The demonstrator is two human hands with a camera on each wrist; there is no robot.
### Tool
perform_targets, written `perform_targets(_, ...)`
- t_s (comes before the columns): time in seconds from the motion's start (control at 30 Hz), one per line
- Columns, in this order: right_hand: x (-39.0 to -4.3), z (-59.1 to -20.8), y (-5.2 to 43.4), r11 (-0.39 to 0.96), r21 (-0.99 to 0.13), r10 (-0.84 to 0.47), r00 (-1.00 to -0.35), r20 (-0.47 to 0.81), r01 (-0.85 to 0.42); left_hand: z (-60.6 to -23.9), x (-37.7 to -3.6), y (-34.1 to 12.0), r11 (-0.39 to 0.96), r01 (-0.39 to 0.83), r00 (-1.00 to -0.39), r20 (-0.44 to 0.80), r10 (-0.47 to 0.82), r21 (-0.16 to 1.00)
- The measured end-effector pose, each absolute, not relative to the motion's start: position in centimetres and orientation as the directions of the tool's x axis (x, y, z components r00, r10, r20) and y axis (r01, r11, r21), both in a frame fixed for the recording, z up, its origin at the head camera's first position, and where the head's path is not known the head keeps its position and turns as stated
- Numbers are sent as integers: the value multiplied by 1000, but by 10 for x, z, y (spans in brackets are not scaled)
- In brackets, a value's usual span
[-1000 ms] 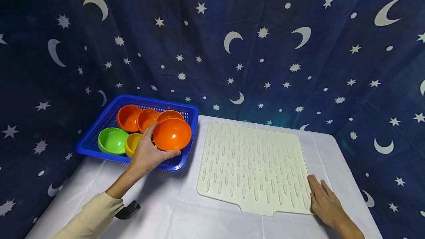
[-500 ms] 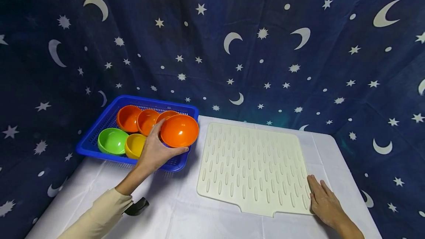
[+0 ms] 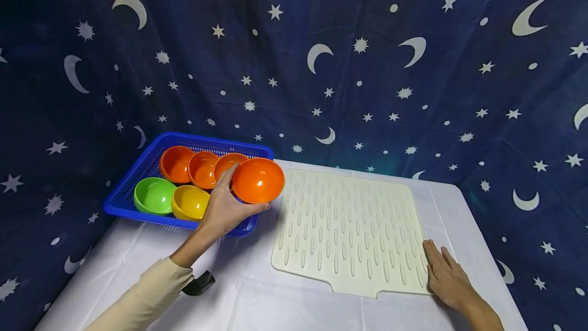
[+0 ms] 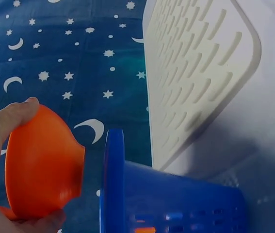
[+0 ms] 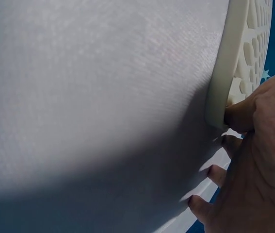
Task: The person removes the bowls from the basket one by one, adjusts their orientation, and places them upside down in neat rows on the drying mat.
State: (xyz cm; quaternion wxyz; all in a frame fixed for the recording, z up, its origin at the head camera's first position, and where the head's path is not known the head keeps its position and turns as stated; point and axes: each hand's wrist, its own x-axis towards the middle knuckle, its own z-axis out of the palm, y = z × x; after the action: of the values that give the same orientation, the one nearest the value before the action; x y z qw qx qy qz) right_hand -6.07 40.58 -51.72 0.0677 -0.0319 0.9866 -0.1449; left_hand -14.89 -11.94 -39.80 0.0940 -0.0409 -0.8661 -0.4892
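Note:
An orange bowl (image 3: 259, 180) is pinched at its rim by my left hand (image 3: 226, 207), raised over the right edge of a blue basket (image 3: 151, 218). In the left wrist view the bowl (image 4: 45, 165) hangs beside the basket's rim (image 4: 114, 179), apart from it. My right hand (image 3: 447, 279) lies with extended fingers along the right edge of a cream drying mat (image 3: 349, 229). The right wrist view has the thumb touching the mat's corner (image 5: 218, 102) and the other fingertips down on the cloth.
Inside the basket sit several bowls: orange ones (image 3: 176, 164), a green bowl (image 3: 154, 195) and a yellow bowl (image 3: 190, 202). A white cloth (image 3: 294, 303) covers the table. A dark curtain (image 3: 285, 55) with moons and stars hangs behind.
My left hand has carried the orange bowl to the right and slightly up, from above the basket's bowls to its right rim. My right hand stays at the mat's edge.

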Motion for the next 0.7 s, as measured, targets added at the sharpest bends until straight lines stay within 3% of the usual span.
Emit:
perform_targets(0.47, -62, -516, 406, 953, -293, -107, -991, -75, -81, -402, -141, -94, 476, 263, -955, 298, 1, 839)
perform_targets(0.7, -65, -513, 407, 947, -311, -119, -988, -100, -82, -404, -138, -79, 459, 256, -961, 275, 25, 851)
